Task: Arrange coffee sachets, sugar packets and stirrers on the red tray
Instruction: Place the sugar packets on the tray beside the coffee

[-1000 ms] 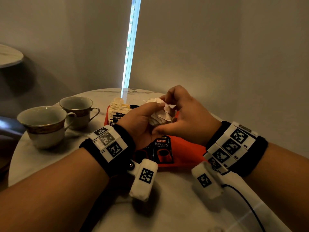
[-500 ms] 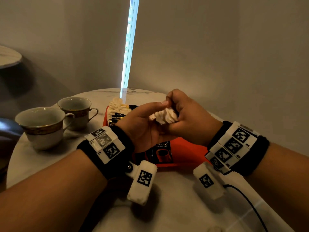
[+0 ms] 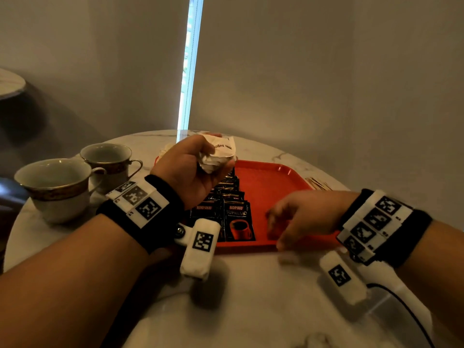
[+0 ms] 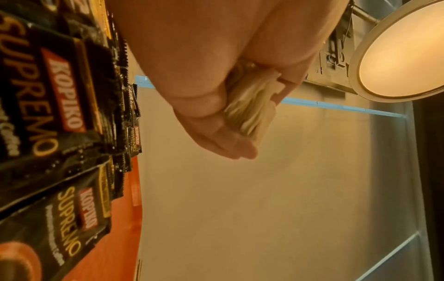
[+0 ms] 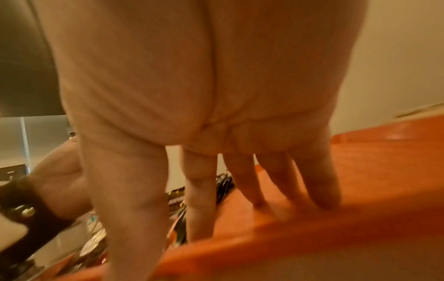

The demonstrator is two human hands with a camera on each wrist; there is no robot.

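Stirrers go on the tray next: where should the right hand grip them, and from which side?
Probably pinch the stirrers across their middle, from above: they lie flat on the table, a loose bundle of thin sticks just past the tray's far right corner. The open right hand is nearest.

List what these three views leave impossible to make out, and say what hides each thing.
- How many sugar packets: bunched in the left hand, head and left wrist views.
- Right hand fingertips: motion blur, head view; contact with the red tray unclear.
- Stirrers: too small, head view.
- Rear coffee sachets: covered by the left hand.
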